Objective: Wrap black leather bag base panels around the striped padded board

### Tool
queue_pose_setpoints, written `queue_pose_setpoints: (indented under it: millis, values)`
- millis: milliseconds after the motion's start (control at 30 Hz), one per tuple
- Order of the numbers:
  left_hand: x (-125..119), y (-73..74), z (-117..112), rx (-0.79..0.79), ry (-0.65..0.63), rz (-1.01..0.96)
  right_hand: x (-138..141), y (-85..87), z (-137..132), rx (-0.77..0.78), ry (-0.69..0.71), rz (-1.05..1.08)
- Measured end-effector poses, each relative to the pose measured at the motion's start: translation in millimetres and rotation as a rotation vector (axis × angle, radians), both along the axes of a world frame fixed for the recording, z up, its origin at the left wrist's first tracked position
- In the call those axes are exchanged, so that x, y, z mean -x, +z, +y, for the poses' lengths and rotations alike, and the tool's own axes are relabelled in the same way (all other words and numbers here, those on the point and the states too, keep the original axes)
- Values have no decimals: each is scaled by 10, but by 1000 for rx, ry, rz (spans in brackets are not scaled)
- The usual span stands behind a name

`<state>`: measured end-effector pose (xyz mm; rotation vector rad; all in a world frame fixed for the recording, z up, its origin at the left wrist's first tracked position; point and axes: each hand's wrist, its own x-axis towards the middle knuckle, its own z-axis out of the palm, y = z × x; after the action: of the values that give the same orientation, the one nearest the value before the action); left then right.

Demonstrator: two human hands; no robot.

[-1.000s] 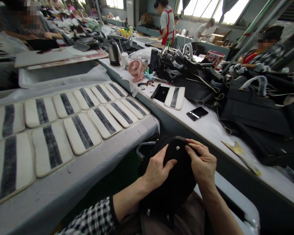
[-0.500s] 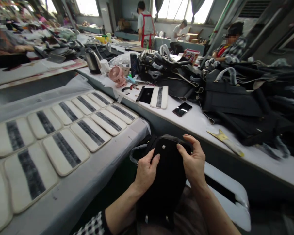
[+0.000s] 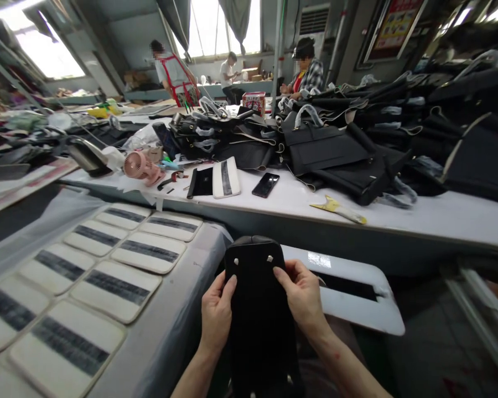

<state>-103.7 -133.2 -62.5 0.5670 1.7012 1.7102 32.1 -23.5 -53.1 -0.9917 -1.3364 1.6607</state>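
Upright, black bag (image 3: 259, 309) between both hands' fingers (image 3: 228, 287)

One view only, camera on my head, looking forward and down over my lap. Close at bottom: my left hand (image 3: 216, 315) and right hand (image 3: 302, 296) on black bag (image 3: 259, 309). Grey table (image 3: 166, 342) runs off lower left, white workbench (image 3: 398, 213) crosses middle. Top of frame reaches far windows (image 3: 216, 27) and people across room. Wide lens, edges bent.
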Motion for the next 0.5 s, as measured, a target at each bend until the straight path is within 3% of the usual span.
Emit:
queue_pose_setpoints:
  millis: [233, 500]
  values:
    - [60, 23, -2, -37, 36, -122, 46, 16, 27, 26, 11, -9]
    - [262, 246, 100, -35, 90, 59, 27, -36, 30, 103, 65, 13]
